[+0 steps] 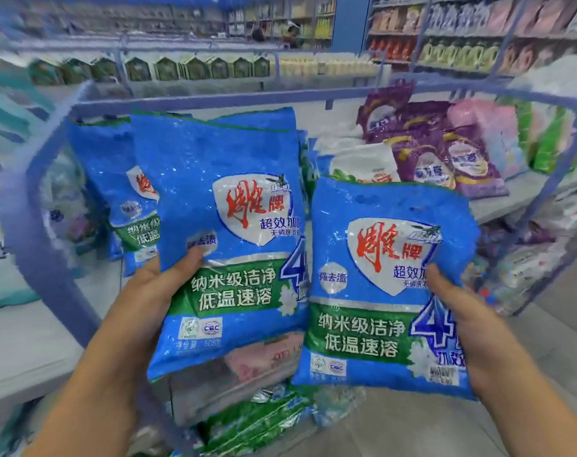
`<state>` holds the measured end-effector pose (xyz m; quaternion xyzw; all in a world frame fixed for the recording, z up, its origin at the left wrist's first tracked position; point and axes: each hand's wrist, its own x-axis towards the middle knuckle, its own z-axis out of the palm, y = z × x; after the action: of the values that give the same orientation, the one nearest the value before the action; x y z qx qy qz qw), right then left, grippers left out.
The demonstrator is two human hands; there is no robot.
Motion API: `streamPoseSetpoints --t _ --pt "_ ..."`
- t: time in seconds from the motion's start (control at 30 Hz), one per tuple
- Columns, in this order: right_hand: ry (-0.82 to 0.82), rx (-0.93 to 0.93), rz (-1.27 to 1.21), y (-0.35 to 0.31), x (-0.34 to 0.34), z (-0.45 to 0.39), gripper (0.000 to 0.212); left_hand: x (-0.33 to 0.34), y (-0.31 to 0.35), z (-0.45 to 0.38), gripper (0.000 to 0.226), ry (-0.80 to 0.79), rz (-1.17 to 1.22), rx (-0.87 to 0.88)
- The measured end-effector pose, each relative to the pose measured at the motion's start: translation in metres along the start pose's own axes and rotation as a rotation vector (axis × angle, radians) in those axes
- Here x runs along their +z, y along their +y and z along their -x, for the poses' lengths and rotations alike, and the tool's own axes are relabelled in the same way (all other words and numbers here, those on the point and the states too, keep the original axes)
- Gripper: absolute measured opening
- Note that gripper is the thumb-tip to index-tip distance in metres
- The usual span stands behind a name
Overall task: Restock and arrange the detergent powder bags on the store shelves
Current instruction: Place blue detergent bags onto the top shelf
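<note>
The left hand (148, 291) is gripping one blue bag (227, 232) low down, the right hand (471, 331) is gripping another bag (379, 285) by its side, and both are looking floppy, heavy and slippery.

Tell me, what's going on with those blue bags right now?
Left hand grips one blue bag, right hand grips a second blue bag. Both held before the shelf. Nothing blocking.

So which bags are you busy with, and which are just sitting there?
Busy with: blue bag in left hand; blue bag in right hand; blue bags on the shelf.
Just sitting: purple bags; white bag; green boxes.
</note>
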<state>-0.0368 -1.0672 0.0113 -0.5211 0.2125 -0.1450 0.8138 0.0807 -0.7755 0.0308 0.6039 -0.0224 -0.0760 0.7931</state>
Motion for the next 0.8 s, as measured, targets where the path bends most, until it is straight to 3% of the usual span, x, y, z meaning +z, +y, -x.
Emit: streamPoseSetpoints --t 0.13,0.27,0.37,0.43,0.5,0.63,0.73,0.8 --pt "-0.159 -0.029 0.020 -0.022 0.038 -0.073 0.037 -0.006 0.023 -0.039 0.007 0.142 -0.079 0.136" --pt "-0.358 -0.049 0.030 -0.038 0.075 -0.142 0.046 -0.004 0.035 -0.066 0.017 0.278 -0.127 0.201" --pt "-0.486 -0.072 0.098 -0.049 0.108 -0.182 0.038 -0.004 0.042 -0.081 0.028 0.312 -0.392 0.202" --pt "-0.526 -0.110 0.190 -0.046 0.124 -0.210 0.055 -0.006 0.041 -0.094 0.015 0.294 -0.488 0.168" --pt "-0.532 -0.169 0.393 -0.033 0.138 -0.237 0.075 -0.010 0.033 -0.105 0.011 0.324 -0.508 0.100" --pt "-0.396 -0.274 0.744 0.002 0.152 -0.265 0.028 -0.052 0.016 -0.126 0.027 0.521 -0.671 0.024" --pt "-0.315 -0.293 0.794 0.012 0.154 -0.270 0.026 -0.059 0.015 -0.142 0.046 0.685 -0.932 -0.116" --pt "-0.278 -0.319 0.771 0.015 0.154 -0.271 0.028 -0.044 0.014 -0.146 0.047 0.827 -0.968 -0.098"
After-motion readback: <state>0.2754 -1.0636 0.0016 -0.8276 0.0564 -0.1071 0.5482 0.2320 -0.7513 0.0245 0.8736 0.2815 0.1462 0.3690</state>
